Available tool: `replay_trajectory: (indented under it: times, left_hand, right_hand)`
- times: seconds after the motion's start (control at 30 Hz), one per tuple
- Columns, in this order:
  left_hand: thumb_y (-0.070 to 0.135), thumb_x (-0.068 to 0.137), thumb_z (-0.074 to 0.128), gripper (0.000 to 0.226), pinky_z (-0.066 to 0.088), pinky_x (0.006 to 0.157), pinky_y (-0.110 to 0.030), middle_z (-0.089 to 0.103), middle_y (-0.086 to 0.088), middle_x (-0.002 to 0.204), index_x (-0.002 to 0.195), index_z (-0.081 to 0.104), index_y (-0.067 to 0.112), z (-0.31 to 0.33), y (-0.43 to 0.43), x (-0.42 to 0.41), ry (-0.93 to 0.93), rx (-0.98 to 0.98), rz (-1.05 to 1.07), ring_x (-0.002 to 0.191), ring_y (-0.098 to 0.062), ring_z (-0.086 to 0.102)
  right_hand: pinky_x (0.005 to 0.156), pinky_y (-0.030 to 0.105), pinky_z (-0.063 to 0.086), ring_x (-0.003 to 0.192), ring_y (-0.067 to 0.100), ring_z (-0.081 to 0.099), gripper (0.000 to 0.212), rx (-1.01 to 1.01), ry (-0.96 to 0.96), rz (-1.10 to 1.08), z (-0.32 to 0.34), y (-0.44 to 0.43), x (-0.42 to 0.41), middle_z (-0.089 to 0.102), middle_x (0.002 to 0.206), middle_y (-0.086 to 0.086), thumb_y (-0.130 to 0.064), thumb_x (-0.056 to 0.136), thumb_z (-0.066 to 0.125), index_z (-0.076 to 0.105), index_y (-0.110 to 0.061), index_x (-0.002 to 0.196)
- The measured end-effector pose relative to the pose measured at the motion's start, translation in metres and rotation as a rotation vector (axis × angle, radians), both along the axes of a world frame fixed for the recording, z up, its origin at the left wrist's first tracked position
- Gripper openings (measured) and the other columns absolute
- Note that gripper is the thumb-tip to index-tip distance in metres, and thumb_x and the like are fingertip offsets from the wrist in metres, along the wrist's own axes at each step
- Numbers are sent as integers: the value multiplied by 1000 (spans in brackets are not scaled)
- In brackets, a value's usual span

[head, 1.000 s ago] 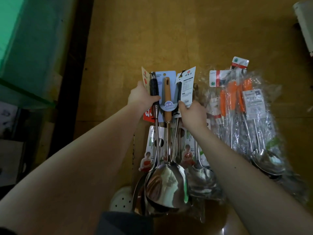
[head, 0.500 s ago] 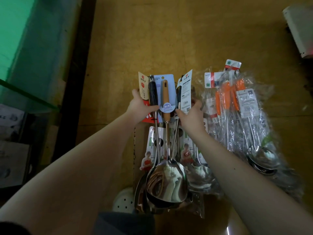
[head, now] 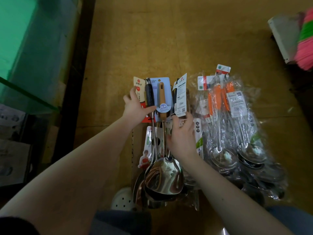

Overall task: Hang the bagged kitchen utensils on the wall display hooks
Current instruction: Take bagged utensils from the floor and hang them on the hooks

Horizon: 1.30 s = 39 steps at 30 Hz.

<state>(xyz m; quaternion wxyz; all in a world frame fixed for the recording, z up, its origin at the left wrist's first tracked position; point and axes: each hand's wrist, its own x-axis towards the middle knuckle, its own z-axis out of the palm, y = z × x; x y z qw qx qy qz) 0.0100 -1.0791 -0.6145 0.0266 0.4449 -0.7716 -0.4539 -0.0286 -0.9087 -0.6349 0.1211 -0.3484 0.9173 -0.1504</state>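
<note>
Closest in, below the wooden-handled spatula (head: 161, 99), a white clog (head: 122, 200) shows beside a dark trouser knee. Just above it hang the shiny blades (head: 164, 177) of the spatula bundle that this spatula belongs to.

To the right of its shaft is the right hand (head: 183, 138), and here lies the change. Half a second ago it clasped the bundle's right side; now it has slipped lower and loosened. Its fingers are spread and relaxed, and only the fingertips touch the bottom edge of the white tag (head: 181, 97).

Left of the wooden handle, the left hand (head: 136, 109) carries the bundle alone. Its thumb is laid across the black-handled spatula (head: 149, 95) and its fingers lie behind the red card (head: 139, 85), pinching the handles together.

Under the bundle, more carded utensils (head: 149, 141) lie flat. Further right of the wooden handle, the bagged ladles (head: 233, 126) with orange grips rest on the brown floor (head: 152, 39), untouched. Far to its left stands a green glass cabinet (head: 33, 48).

No hooks are in view. I judge that the bundle has been gathered and passed to one hand. The right hand is free for the ladles or a hook, so hanging has not begun.
</note>
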Motion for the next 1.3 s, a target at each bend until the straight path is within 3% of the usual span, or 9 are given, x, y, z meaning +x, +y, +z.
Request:
replay_trajectory:
  times: [0.17,0.23,0.33,0.53,0.9,1.07,1.2,1.3]
  left_hand:
    - [33,77,77,100,33,108,-40,17,-14,146,149,10,18,1,-3,2,6,-16,21,131,-31,34]
    - [35,77,77,99,33,108,-40,16,-14,146,149,11,18,2,-4,3,-15,-43,5,131,-31,35]
    - [38,77,76,96,35,109,-42,17,-14,147,148,16,17,3,-5,5,-57,-88,1,131,-30,34]
    - [40,81,71,81,42,103,-48,26,-16,145,145,27,15,-2,-5,6,-226,-32,-132,127,-34,41]
    - [37,84,67,64,41,101,-49,38,-15,134,137,37,16,21,9,-10,-189,-148,-142,122,-32,42]
    - [39,85,67,61,45,96,-42,38,-14,132,134,39,16,95,42,0,-292,-47,-249,113,-30,48]
    - [38,87,65,54,47,90,-38,39,-12,132,131,43,17,202,64,8,-328,-36,-295,110,-28,49]
    - [35,89,62,49,45,87,-34,39,-13,133,131,45,15,295,80,7,-325,-32,-352,111,-27,49]
  right_hand:
    - [90,44,50,108,38,52,71,-26,-113,-33,-2,6,1,-2,150,25,-7,81,67,26,-15,138]
    - [90,41,50,111,39,51,70,-5,-132,-20,-2,11,3,2,150,24,-10,83,67,26,-14,139]
    - [101,44,42,128,42,36,71,91,-166,-12,2,13,7,9,148,24,-17,85,64,23,-12,142]
    - [107,38,28,125,34,34,55,180,-146,20,12,8,6,28,140,18,-19,90,54,31,-12,139]
    - [104,36,34,128,31,34,50,104,-222,-44,43,11,-8,30,140,14,-23,92,53,36,-16,138]
    - [103,40,33,125,30,37,46,138,-257,-34,125,24,1,36,136,11,-27,93,50,37,-25,138]
    - [107,41,29,127,30,37,43,177,-297,-50,233,43,6,37,137,10,-30,95,47,38,-27,137]
    - [103,40,36,121,28,45,42,183,-316,-60,326,62,4,40,136,8,-31,95,48,40,-25,135]
